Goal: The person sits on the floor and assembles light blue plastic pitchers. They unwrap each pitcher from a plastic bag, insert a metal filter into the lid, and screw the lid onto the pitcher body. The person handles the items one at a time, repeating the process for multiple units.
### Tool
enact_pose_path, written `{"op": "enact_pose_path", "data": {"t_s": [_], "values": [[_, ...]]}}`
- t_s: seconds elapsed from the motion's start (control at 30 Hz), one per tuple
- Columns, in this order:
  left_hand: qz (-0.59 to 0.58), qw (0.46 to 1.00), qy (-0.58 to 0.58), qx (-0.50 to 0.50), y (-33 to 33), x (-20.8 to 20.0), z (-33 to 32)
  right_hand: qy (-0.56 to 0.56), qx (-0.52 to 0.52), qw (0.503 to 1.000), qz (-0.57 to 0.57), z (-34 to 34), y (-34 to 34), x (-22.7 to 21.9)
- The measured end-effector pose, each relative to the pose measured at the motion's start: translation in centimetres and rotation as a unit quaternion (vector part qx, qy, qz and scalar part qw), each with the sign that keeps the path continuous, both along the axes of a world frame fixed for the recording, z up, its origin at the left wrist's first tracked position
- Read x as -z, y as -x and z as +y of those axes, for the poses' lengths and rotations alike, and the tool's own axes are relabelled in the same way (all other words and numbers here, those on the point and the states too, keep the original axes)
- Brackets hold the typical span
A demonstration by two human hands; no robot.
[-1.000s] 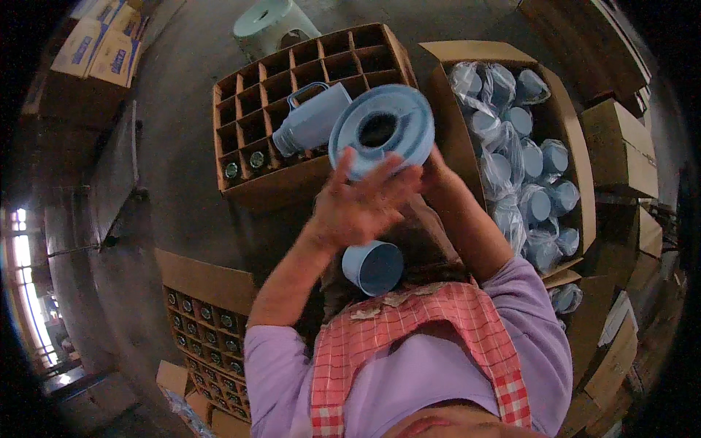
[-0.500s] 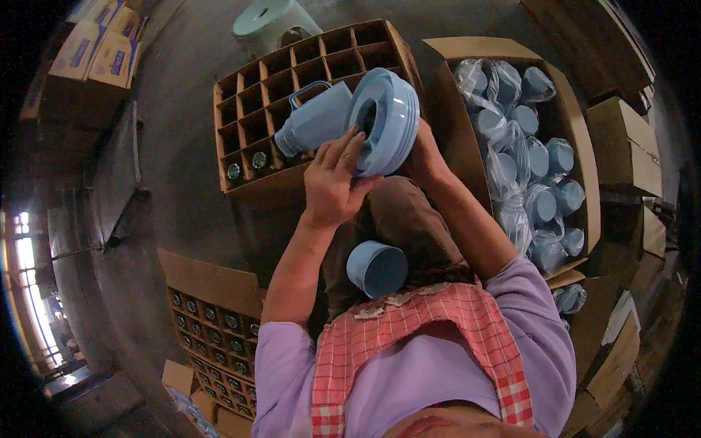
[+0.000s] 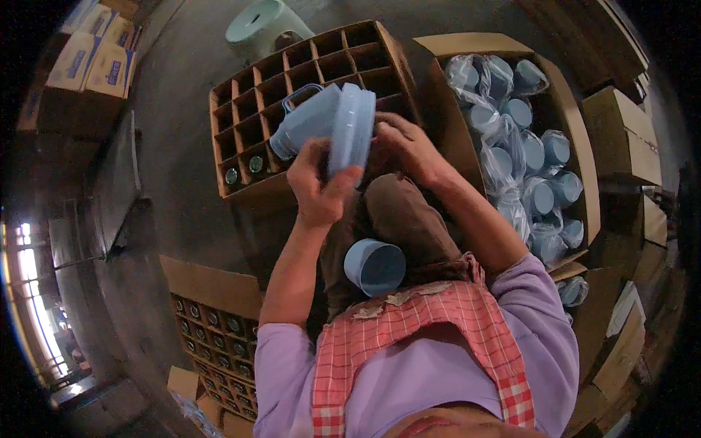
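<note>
My left hand (image 3: pixel 321 182) grips a thick, round, ribbed light-blue plastic ring (image 3: pixel 352 128), now nearly edge-on and a little blurred. Close to the ring's right face is my right hand (image 3: pixel 411 150), its fingers bent inward; what they pinch, if anything, is hidden. Behind the left hand, a light-blue plastic jug body (image 3: pixel 310 120) with a loop handle and a narrow threaded neck lies tilted on the divided carton (image 3: pixel 252 193). On my lap a light-blue plastic cup (image 3: pixel 358 266) rests on its side, its mouth facing right.
To the right, an open carton (image 3: pixel 584 157) holds several bagged light-blue cups (image 3: pixel 534 150). At lower left stands another divided carton (image 3: pixel 212 281) with bottle-like tops in its cells. A pale green stool (image 3: pixel 266 25) is beyond the front carton. Stacked boxes (image 3: pixel 87 62) are far left.
The ring has turned from showing its open face to nearly edge-on and shifted left. My right hand has come from behind it to its right side.
</note>
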State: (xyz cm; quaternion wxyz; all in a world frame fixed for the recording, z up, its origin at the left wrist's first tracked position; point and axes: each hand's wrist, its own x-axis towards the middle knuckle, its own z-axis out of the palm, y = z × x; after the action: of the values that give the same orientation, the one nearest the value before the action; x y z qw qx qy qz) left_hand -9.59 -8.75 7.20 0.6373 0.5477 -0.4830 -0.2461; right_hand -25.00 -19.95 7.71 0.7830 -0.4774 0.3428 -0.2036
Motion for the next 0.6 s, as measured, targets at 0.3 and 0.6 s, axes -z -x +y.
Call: {"op": "enact_pose_path", "data": {"t_s": [0.3, 0.6], "values": [[0.381, 0.920, -0.077, -0.055, -2.4, -1.4, -1.1, 0.673, 0.096, 0.733, 0.032, 0.8, 1.3, -0.5], [0.326, 0.933, -0.136, 0.063, -2.2, -0.5, -0.9, 0.651, -0.001, 0.756, 0.062, 1.4, 0.4, 0.2]]}}
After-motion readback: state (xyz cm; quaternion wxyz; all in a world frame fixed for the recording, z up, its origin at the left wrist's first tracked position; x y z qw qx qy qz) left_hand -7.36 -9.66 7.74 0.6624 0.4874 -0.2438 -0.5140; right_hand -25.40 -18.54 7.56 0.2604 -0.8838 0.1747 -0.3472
